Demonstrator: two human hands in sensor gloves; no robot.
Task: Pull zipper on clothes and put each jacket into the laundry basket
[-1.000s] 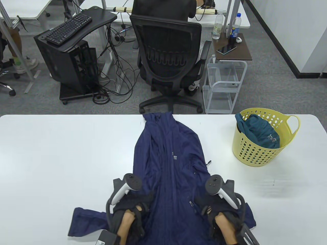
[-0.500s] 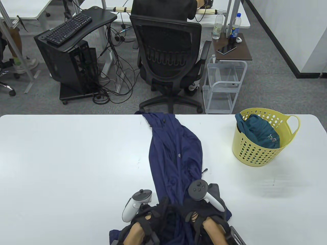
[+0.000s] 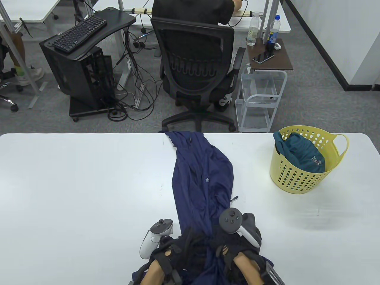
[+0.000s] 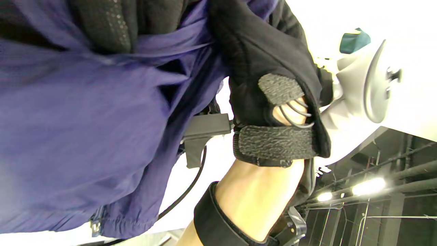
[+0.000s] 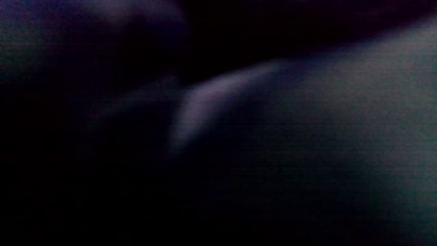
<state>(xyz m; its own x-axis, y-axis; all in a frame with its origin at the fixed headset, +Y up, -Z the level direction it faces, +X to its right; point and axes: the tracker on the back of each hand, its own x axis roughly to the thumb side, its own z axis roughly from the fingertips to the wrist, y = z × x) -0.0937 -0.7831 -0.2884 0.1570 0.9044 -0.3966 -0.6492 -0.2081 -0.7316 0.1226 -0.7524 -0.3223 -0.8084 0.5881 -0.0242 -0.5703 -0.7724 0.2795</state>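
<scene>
A navy jacket point(image 3: 202, 178) lies gathered into a narrow strip that runs from the table's far edge to its near edge. At the near edge both gloved hands sit close together on the bunched hem. My left hand point(image 3: 175, 246) grips the folds on the left. My right hand point(image 3: 228, 246) grips them on the right. In the left wrist view, navy fabric point(image 4: 85, 119) fills the left half, with black gloved fingers point(image 4: 102, 20) curled into it. The right glove point(image 4: 269, 89) closes over the same bunch. The right wrist view is dark, covered by cloth.
A yellow laundry basket point(image 3: 297, 181) stands at the right of the white table point(image 3: 74, 193), with a teal jacket point(image 3: 299, 153) inside. Beyond the far edge are an office chair point(image 3: 196, 68) with a seated person and a white wire cart point(image 3: 258, 101).
My hands, spread apart on the flat jacket's hem a second ago, have come together at the centre. The jacket has been drawn into a narrow bunch, and its left sleeve has left the table.
</scene>
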